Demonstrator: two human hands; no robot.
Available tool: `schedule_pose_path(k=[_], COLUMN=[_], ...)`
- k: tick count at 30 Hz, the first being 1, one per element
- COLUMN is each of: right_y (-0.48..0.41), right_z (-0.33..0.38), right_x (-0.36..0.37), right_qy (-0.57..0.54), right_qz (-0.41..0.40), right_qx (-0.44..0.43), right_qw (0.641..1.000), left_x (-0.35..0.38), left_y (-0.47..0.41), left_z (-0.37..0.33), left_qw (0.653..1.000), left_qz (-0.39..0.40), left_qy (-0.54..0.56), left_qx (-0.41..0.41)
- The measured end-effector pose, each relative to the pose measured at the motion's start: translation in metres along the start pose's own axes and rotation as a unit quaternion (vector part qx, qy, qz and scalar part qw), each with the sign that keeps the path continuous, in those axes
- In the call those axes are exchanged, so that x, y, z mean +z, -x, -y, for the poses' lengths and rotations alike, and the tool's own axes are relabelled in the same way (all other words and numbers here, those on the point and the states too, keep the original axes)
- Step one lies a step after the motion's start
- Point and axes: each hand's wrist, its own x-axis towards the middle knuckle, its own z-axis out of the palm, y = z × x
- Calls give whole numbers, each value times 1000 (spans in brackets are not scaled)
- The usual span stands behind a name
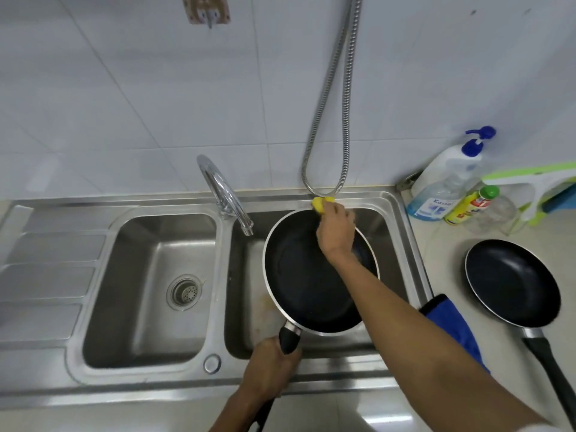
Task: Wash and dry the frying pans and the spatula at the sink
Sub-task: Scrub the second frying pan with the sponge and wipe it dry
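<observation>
The left basin (103, 307) of the steel sink stood beside the curved faucet (223, 194). Near the front edge, the left hand (268, 366) was curled around the black handle (288, 338) of a frying pan (299, 275), holding it tilted over the right basin. At the pan's far rim, the right hand (336, 232) gripped a yellow sponge (319, 204), pressing it against the rim. A blue cloth (452, 325) lay over the sink's right edge, under the right forearm. Farther right, well apart from both hands, a second frying pan (511, 282) rested on the counter, with a pump bottle (448, 176) behind it.
</observation>
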Motion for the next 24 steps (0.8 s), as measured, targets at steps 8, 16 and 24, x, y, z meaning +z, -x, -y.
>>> schedule_pose_path(k=[8, 16, 24], right_y=[45, 125, 118], right_z=[56, 29, -40], right_x=[16, -10, -41], right_qy=[-111, -162, 107], right_qz=[53, 165, 260], right_qx=[-185, -232, -157], right_qw=[975, 945, 947], left_x=[5, 9, 9], left_y=[-5, -12, -12], left_z=[6, 0, 7], left_qw=[1000, 999, 993], left_qz=[3, -2, -3], left_qy=[-2, 50, 117], left_qx=[-6, 8, -14])
